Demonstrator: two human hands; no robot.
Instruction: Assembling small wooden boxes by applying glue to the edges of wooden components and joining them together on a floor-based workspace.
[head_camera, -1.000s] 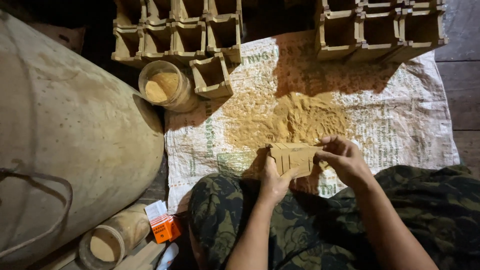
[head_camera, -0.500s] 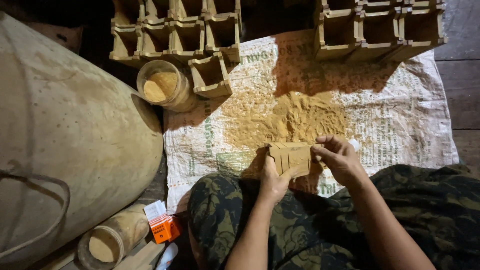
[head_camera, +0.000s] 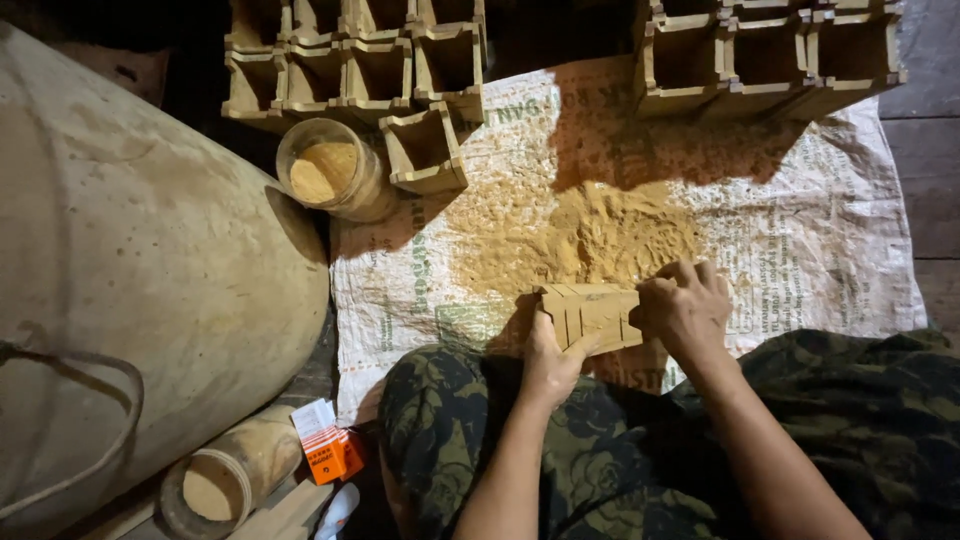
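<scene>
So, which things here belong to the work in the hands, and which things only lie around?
In use:
- small wooden box, held between left hand and right hand
- heap of yellow powder on the printed sack

Lying about:
- open jar of powder
- rows of empty wooden boxes
- orange packet
- big sack

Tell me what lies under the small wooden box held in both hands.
Under the wooden box: printed woven sack with yellowish powder. The box hides the patch directly beneath.

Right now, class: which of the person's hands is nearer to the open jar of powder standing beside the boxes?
Left. The left hand grips the wooden box on the side towards the jar; the right hand holds its far end.
</scene>
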